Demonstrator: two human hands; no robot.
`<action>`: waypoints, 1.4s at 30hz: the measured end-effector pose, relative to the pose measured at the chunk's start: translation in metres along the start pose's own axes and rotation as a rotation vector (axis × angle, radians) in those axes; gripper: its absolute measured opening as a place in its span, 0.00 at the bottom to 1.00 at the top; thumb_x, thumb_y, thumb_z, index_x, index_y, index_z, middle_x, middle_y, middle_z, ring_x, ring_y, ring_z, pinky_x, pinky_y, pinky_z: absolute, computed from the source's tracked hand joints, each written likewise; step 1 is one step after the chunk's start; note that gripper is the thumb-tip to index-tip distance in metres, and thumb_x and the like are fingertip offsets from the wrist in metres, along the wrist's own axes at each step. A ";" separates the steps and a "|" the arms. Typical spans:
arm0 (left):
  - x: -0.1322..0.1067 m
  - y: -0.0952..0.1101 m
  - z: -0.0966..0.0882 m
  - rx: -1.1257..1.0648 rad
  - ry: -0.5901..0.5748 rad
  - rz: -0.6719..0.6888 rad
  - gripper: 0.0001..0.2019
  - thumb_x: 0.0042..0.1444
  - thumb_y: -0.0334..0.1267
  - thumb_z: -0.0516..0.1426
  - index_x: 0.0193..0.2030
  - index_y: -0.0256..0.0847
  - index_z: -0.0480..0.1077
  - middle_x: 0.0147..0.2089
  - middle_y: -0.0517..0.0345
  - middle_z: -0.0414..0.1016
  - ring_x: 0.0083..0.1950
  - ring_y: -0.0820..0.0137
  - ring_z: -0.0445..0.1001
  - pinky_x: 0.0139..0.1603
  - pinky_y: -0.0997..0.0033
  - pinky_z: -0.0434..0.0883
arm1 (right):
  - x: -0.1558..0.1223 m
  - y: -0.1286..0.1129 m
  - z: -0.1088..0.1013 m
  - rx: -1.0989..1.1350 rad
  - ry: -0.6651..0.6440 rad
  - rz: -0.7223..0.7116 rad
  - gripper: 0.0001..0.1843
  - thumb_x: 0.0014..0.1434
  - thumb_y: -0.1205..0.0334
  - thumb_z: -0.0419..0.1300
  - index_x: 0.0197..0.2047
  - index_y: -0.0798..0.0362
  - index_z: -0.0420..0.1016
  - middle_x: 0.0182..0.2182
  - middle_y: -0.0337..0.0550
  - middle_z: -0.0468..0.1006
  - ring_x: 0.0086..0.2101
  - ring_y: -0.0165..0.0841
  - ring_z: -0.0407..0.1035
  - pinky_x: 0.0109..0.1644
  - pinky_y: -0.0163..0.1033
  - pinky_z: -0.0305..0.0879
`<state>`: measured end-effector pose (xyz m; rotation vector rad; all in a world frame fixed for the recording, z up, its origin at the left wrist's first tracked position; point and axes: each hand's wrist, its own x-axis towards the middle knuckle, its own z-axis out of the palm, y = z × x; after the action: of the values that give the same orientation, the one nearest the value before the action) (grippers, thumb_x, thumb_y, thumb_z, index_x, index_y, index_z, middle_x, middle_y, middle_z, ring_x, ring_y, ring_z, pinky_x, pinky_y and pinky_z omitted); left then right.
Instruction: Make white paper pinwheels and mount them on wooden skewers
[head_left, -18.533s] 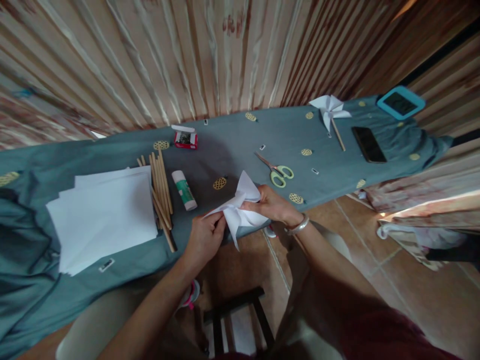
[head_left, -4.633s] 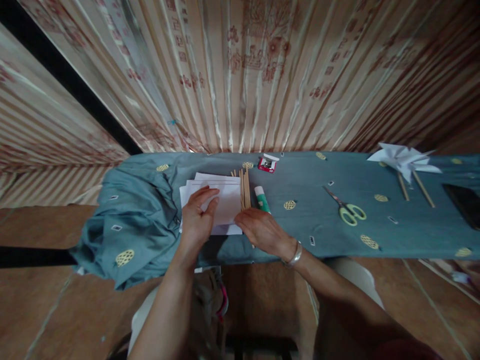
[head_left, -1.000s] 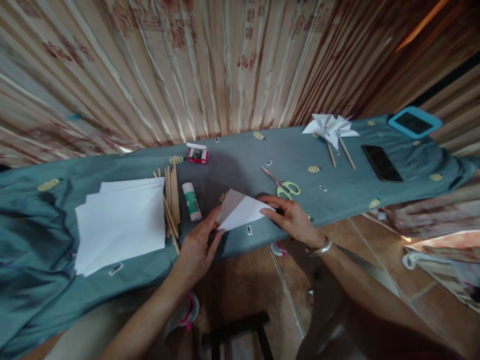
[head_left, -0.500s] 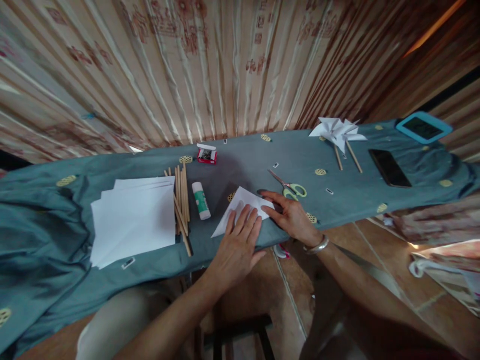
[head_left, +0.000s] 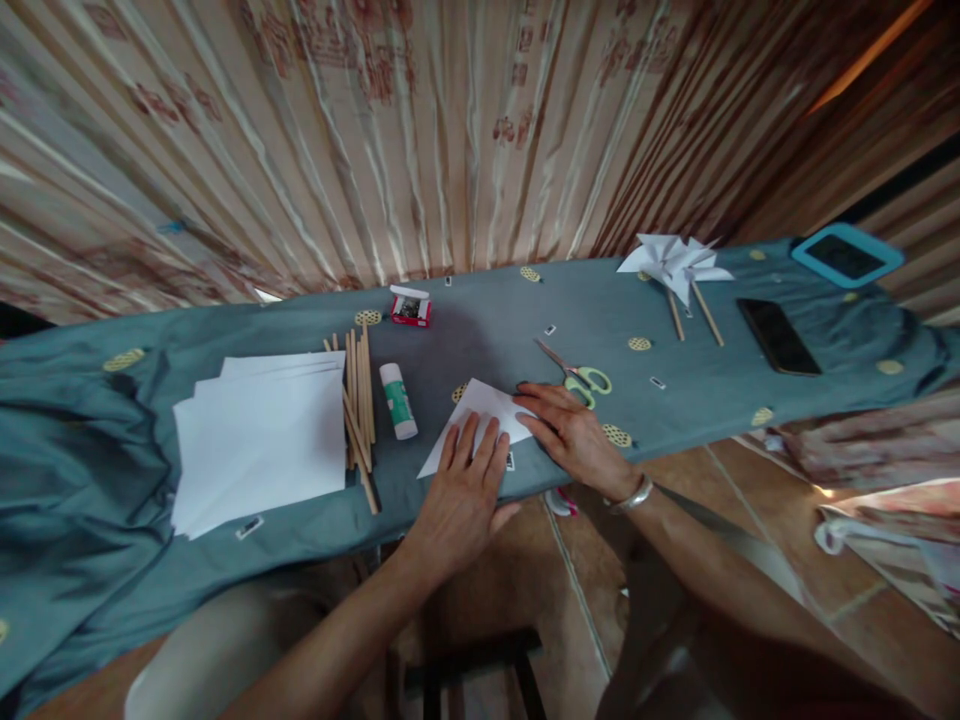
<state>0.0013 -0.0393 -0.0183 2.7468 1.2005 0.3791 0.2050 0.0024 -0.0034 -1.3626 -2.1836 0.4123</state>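
Note:
A white sheet of paper folded into a triangle [head_left: 486, 397] lies near the front edge of the cloth-covered table. My left hand [head_left: 463, 497] rests flat on its lower part, fingers stretched out and a little apart. At the paper's right corner, the bent fingers and thumb of my right hand [head_left: 574, 432] close on the edge; a metal bangle is on that wrist. Just beyond my right hand are scissors [head_left: 583, 380] with pale green handles. A green and white glue stick [head_left: 398, 402] lies left of the paper.
Farther left are wooden sticks [head_left: 360, 390] and a stack of white paper [head_left: 262, 440]. A small open red box [head_left: 410, 308] sits at the back. Paper pinwheels [head_left: 675, 262] on sticks, a dark phone [head_left: 778, 337] and a blue-framed tablet [head_left: 847, 254] lie to the right. A curtain [head_left: 465, 140] hangs behind.
My left hand has slid slightly down and left over the folded paper, uncovering more of it. My right hand stays at the right corner. The whole view has shifted slightly.

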 end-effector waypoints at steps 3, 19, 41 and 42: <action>0.000 0.000 0.001 -0.009 0.006 -0.001 0.36 0.57 0.48 0.58 0.65 0.29 0.54 0.69 0.32 0.55 0.72 0.42 0.46 0.66 0.37 0.54 | 0.000 0.000 0.000 0.002 -0.002 0.002 0.18 0.67 0.57 0.51 0.53 0.53 0.75 0.55 0.53 0.74 0.55 0.43 0.67 0.61 0.54 0.63; 0.002 0.002 0.001 0.047 -0.003 -0.006 0.33 0.57 0.44 0.59 0.64 0.30 0.56 0.69 0.34 0.56 0.71 0.42 0.48 0.66 0.38 0.54 | -0.003 -0.009 0.006 -0.030 -0.014 0.026 0.24 0.62 0.52 0.56 0.58 0.54 0.70 0.60 0.56 0.67 0.59 0.46 0.62 0.63 0.56 0.59; -0.006 -0.007 -0.003 0.067 -0.035 0.037 0.31 0.57 0.44 0.59 0.63 0.28 0.59 0.68 0.34 0.58 0.70 0.45 0.54 0.67 0.45 0.57 | -0.007 0.006 -0.006 -0.064 -0.019 0.137 0.22 0.56 0.59 0.62 0.55 0.54 0.73 0.60 0.56 0.68 0.58 0.47 0.63 0.63 0.54 0.59; -0.006 -0.007 -0.003 0.069 -0.038 0.035 0.32 0.57 0.44 0.59 0.63 0.28 0.59 0.68 0.34 0.58 0.70 0.45 0.54 0.67 0.45 0.56 | -0.009 0.010 -0.009 -0.065 -0.015 0.147 0.22 0.57 0.59 0.61 0.55 0.54 0.73 0.60 0.56 0.68 0.58 0.47 0.63 0.62 0.54 0.59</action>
<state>-0.0085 -0.0387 -0.0175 2.8235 1.1792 0.2924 0.2210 -0.0013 -0.0038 -1.5662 -2.1331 0.4101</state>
